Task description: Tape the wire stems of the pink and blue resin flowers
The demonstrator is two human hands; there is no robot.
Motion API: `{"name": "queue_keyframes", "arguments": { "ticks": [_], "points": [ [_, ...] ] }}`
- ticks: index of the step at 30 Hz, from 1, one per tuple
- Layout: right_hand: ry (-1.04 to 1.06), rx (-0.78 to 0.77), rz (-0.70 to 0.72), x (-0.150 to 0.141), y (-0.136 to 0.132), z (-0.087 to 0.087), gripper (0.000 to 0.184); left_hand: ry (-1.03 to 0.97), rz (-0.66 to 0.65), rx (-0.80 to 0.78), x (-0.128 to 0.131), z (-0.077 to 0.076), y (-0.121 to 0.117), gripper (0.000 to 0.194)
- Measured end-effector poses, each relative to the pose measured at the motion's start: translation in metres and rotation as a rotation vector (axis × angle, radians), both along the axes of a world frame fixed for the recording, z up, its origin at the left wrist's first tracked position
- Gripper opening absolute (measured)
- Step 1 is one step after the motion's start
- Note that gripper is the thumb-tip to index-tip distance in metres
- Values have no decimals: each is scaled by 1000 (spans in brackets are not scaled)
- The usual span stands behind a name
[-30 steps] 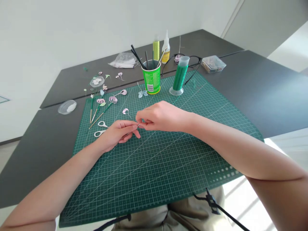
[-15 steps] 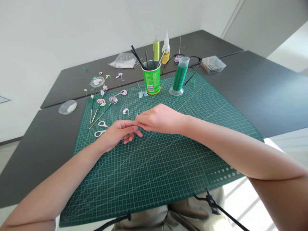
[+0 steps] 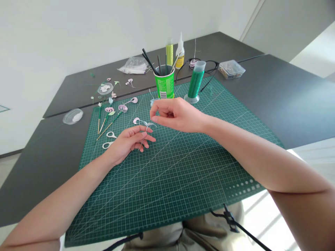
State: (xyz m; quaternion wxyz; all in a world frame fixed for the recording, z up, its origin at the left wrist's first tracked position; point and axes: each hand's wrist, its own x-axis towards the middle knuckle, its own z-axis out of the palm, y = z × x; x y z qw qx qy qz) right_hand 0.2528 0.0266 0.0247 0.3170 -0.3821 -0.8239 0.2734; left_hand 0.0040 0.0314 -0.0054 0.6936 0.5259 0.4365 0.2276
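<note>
In my left hand [image 3: 132, 141], a small pale blue flower [image 3: 148, 124] is pinched by its thin wire stem between thumb and forefinger, the other fingers spread below. The flower's head stands just above the fingertips. Up and to the right of it, apart from it, is my right hand [image 3: 175, 113], thumb and forefinger closed together; whatever they may hold is too fine to make out. A pale purple petal loop [image 3: 136, 120] on wire lies just beyond my left hand. White-handled scissors [image 3: 111, 135] are partly covered by that hand.
Finished-looking flower stems [image 3: 109, 111] lie on the green cutting mat [image 3: 183, 181] at left. Behind my right hand stand a green cup [image 3: 164, 83] of sticks and a green thread spool [image 3: 196, 82]. Glasses [image 3: 213, 66], a glue bottle [image 3: 180, 54] and a clear box [image 3: 231, 69] are farther back.
My right hand has lifted away from my left, moving up and slightly right. The pale blue flower in my left hand has come into sight, and my left hand has barely moved.
</note>
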Motion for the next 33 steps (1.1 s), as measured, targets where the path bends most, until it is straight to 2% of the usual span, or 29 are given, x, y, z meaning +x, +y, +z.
{"name": "queue_keyframes", "arguments": {
  "ticks": [2, 4, 6, 7, 9, 12, 14, 18, 21, 25, 29, 33],
  "points": [
    [-119, -25, -100, 6, 7, -2, 24, -1, 34, 17, 0, 0, 0, 36],
    [-236, 76, -286, 8, 12, -7, 36, 3, 55, 38, 1, 0, -1, 37],
    [-219, 157, -417, 8, 16, -12, 33, 8, 66, 68, 2, 1, -2, 38],
    [-168, 157, -437, 7, 16, -13, 30, 7, 71, 86, 2, 1, -2, 39],
    [-28, 56, -380, 4, 16, -14, 26, 3, 84, 123, 2, 0, -2, 40],
    [181, -177, -160, -5, 13, -15, 19, 5, 109, 166, 1, -2, -1, 42],
    [339, -276, -42, -14, 11, -19, 13, 14, 119, 187, 1, -4, -1, 45],
    [573, -505, 40, -31, 3, -29, 22, 41, 97, 248, 3, -6, -3, 48],
    [630, -608, 12, -35, -2, -32, 30, 82, 42, 323, 5, -7, -6, 48],
    [742, -588, -122, -25, 5, -28, 26, 238, -42, 534, 8, -9, -8, 45],
    [865, -502, -247, -6, 20, -23, 24, 415, 16, 726, 11, -12, -3, 35],
    [915, -417, -354, 7, 31, -22, 19, 495, 107, 821, 10, -17, 14, 35]
  ]
}}
